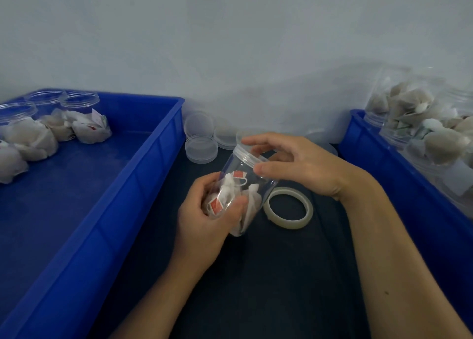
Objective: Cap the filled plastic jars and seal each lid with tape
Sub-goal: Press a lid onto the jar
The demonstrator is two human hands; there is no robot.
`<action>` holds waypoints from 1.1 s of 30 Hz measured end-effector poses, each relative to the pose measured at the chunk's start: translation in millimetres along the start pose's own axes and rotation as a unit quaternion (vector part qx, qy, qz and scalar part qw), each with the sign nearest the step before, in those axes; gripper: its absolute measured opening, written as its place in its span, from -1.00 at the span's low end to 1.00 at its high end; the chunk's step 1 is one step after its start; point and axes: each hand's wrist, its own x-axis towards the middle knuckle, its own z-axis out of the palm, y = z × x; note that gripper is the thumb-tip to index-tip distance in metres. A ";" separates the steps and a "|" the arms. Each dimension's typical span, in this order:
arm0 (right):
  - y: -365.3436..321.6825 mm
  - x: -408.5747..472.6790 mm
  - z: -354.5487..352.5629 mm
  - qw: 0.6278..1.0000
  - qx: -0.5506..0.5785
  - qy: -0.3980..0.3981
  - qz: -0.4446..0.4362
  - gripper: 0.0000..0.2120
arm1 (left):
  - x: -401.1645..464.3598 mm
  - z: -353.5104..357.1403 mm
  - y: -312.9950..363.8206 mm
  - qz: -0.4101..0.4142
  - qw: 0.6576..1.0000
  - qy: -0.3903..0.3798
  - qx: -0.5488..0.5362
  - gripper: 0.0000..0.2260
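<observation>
The clear plastic jar (239, 189) is held in the air above the dark table top (268, 274), between the two blue bins. It is tilted: its long axis runs from the bottom end, low and near the person, up to the capped end, which points away and a little to the right. The clear plastic lid (247, 154) sits on its mouth. Through the wall one sees white tea bags (230, 192) with small red and white tags — they fill mostly the lower part of the jar.

The left hand (207, 218) grips the lower part of the jar, with the fingers behind it and the thumb curled across the front. The right hand (294, 164) holds the lid, the thumb and fingers curved around its rim.

One ring of pale translucent tape (288, 208) lies flat on the table, just beside the jar on the right. Behind the jar, at least three loose clear lids (201, 148) lie near the grey wall (230, 44); more may be hidden by the hands.

The blue plastic bin on the left (122, 185) holds three open filled jars (79, 103) at its far corner, and parts of more at the picture edge. The blue plastic bin on the right (378, 159) carries a pile of filled jars (422, 123) — their number cannot be counted.
</observation>
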 end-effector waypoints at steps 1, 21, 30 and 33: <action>0.1 -0.1 -0.7 1.000 0.000 0.008 -0.002 -0.43 | -0.5 0.1 -0.7 0.004 1.000 -0.004 0.006 -0.47; -9.4 13.8 21.0 0.991 -0.116 0.056 -0.028 -0.43 | -0.7 -1.7 -9.0 0.007 0.991 0.010 0.130 -0.30; 23.7 3.8 42.9 0.956 -0.204 0.171 0.123 -0.69 | 5.2 -4.6 -12.8 -0.055 0.983 -0.006 0.178 -0.29; 45.9 -16.5 59.2 0.952 -0.214 0.155 0.157 -0.68 | 3.6 -3.8 -11.1 -0.067 0.980 -0.026 0.187 -0.20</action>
